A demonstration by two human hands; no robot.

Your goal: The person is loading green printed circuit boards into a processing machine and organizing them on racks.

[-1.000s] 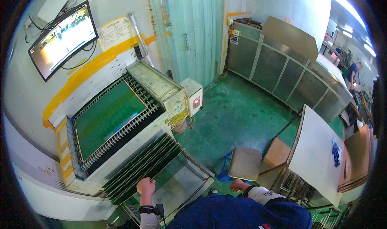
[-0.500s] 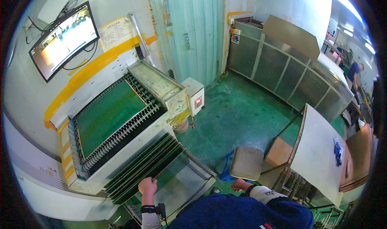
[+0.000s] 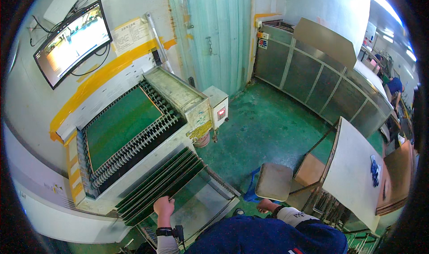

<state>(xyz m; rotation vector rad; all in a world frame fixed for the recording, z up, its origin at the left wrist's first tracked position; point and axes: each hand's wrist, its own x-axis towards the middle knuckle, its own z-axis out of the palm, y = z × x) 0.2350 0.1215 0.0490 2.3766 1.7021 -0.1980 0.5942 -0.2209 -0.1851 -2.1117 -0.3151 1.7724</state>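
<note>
My left hand (image 3: pixel 164 205) is closed in a fist at the near edge of a row of dark green panels (image 3: pixel 172 180). Whether its fingers grip a panel edge is hidden. Those panels stand tilted side by side in a metal rack (image 3: pixel 201 209). Off to the right, my right hand (image 3: pixel 267 205) hangs with curled fingers just in front of a stool (image 3: pixel 273 181), and nothing shows in it. Beyond the rack, another green panel (image 3: pixel 125 126) lies flat on the rollers of a conveyor machine (image 3: pixel 176 95).
A control box (image 3: pixel 218 109) with a red light juts from the machine's end. A screen (image 3: pixel 73 44) hangs on the left wall. At right stand a white-topped table (image 3: pixel 353 173) with a blue item on it and a long metal cabinet (image 3: pixel 308 71). A person (image 3: pixel 395 86) works far right.
Both my hands keep their places and closed poses. The view has shifted very slightly, and the person at the far right has bent lower.
</note>
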